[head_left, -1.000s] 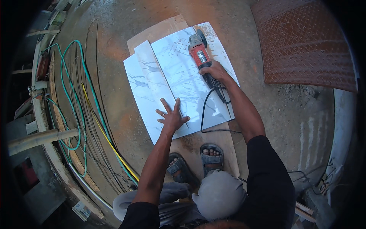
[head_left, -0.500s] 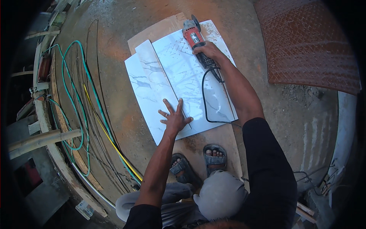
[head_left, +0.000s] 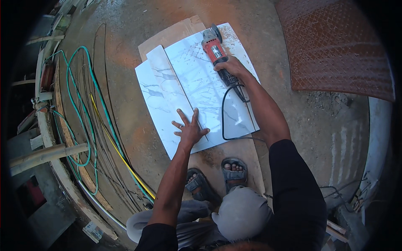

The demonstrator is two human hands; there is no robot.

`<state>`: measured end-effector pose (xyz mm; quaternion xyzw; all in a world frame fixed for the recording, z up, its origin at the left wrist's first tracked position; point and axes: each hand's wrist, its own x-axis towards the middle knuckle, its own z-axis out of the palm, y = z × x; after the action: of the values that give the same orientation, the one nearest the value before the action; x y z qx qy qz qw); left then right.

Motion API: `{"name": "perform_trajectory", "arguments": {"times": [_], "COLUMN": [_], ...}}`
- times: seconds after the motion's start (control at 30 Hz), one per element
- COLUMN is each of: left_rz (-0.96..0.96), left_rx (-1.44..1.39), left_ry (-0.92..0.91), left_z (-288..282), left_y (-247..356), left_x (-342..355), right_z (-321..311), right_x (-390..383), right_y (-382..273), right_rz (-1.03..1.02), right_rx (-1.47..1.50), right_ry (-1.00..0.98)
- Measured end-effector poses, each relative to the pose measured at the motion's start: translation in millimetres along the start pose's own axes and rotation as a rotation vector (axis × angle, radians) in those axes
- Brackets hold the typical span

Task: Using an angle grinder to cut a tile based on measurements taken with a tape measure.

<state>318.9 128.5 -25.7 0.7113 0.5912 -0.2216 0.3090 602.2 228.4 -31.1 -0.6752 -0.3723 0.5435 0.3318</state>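
Observation:
A white marble-patterned tile (head_left: 159, 102) lies over cardboard (head_left: 151, 43), with a narrow strip of similar tile (head_left: 164, 75) along its left part. My left hand (head_left: 189, 129) presses on the strip and the tile beside it, fingers spread. My right hand (head_left: 231, 66) is wrapped round the body of a red and black angle grinder (head_left: 213, 47), whose disc is over the tile's top edge. Its black cord (head_left: 224, 121) loops down across the tile's right part, where pale dust shows.
Green and yellow hoses (head_left: 96, 104), wires and wooden strips lie along the left, with a bamboo pole (head_left: 46, 155). A brown textured panel (head_left: 339, 50) is at the upper right. My sandalled feet (head_left: 233, 171) stand on cardboard below the tile.
Since a second ago, the grinder and my right hand have moved up and left toward the tile's top edge. My left hand stays spread in nearly the same place.

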Motion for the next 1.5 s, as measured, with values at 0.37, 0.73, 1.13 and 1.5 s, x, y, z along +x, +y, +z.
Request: {"name": "perform_trajectory", "arguments": {"times": [0.37, 0.73, 1.13, 1.5], "left_rz": [-0.008, -0.014, -0.007, -0.01], "left_rx": [0.008, 0.004, -0.003, 0.006], "left_ry": [-0.008, -0.022, -0.009, -0.01], "left_z": [0.8, 0.1, 0.1, -0.7], "left_y": [-0.2, -0.4, 0.1, 0.6], "left_x": [-0.4, -0.4, -0.8, 0.8], "right_z": [12.3, 3.2, 2.2, 5.7], "right_x": [-82.5, -6.2, 30.6, -11.5], "right_y": [42.7, -2.5, -5.2, 1.3], "right_rz": [-0.02, -0.02, -0.013, -0.047], "right_rx": [-0.035, -0.03, -0.045, -0.05], "right_ry": [0.065, 0.06, 0.081, 0.112]}}
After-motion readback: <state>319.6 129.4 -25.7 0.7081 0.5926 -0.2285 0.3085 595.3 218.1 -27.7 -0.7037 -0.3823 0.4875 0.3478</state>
